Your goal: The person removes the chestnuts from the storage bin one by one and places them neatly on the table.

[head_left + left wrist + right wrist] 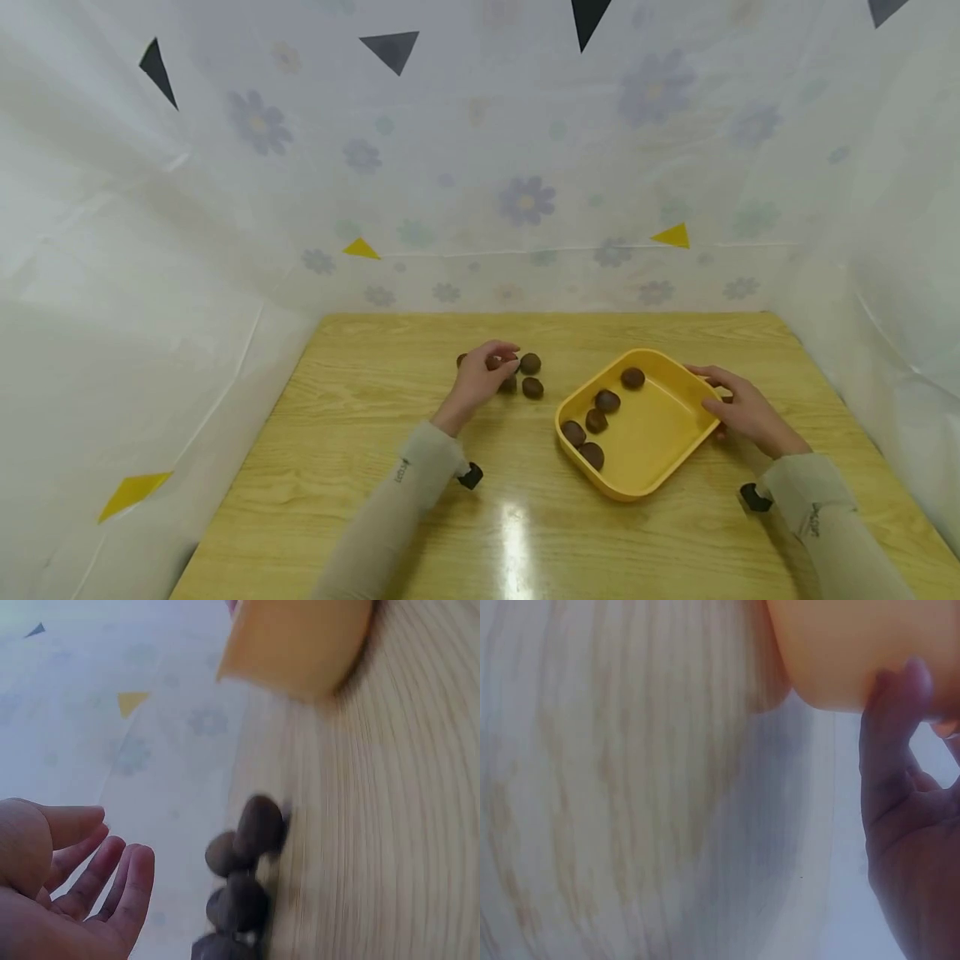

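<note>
My left hand [477, 382] hovers over a small group of dark brown chestnuts on the table, partly hiding some of them. Two chestnuts, one at the back [530, 363] and one nearer [533, 388], lie just right of its fingertips. The left wrist view shows this hand's fingers [139, 881] loosely bent and apart from the chestnuts [244, 900], holding nothing. Several more chestnuts [607, 401] sit along the left side inside a yellow plastic tub [667, 433]. Gripping the tub's right wall is my right hand [750, 414], its thumb [900, 712] against the wall.
The wood-grain table [360, 400] carries all of this. A pale flowered sheet [450, 167] hangs behind it and at both sides, with black and yellow triangles on it. A small black wrist camera [471, 476] sits beneath the left cuff.
</note>
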`<state>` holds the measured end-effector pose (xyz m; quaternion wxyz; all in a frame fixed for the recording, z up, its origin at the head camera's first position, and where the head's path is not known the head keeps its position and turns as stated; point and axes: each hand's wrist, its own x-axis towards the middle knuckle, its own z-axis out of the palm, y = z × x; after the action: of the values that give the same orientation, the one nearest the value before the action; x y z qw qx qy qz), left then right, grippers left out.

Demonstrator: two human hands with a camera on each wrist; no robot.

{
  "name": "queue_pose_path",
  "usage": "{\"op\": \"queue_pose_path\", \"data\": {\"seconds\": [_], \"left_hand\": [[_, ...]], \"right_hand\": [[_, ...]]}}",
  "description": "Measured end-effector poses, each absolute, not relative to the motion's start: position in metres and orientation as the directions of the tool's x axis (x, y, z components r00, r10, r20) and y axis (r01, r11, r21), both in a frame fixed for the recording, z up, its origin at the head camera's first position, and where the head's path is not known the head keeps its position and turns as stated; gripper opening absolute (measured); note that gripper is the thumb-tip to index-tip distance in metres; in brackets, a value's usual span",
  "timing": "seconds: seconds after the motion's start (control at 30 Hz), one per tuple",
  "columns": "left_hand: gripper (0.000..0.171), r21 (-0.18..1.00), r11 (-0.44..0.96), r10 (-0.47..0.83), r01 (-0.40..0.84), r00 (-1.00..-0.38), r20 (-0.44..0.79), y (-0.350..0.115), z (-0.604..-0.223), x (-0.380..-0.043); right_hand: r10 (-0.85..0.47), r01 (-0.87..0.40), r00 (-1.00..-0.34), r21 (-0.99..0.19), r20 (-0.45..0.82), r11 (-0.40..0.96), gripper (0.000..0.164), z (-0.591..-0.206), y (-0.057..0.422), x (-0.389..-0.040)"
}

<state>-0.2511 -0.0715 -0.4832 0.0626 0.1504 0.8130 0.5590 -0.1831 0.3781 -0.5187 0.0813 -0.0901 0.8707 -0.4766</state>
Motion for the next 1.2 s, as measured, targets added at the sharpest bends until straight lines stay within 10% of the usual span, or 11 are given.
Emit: {"op": "queue_pose_path", "data": {"seconds": [0.77,1.2], "left_hand": [[0.041,0.993,0.122,0.582,-0.002,-0.81,-0.073,0.041,-0.474,-0.225],[0.039,0.983,0.076,0.489,-0.168,-0.853,-0.183,0.092,-0.474,-0.216]], "right_hand": [[-0.23,-0.073,-0.971,-0.841,-0.062,0.536,0.056,-0.518,0.38,-0.181],[-0.215,-0.06,-0.974,-0.829,-0.073,0.556,0.056,-0.519,0.381,-0.182]]}}
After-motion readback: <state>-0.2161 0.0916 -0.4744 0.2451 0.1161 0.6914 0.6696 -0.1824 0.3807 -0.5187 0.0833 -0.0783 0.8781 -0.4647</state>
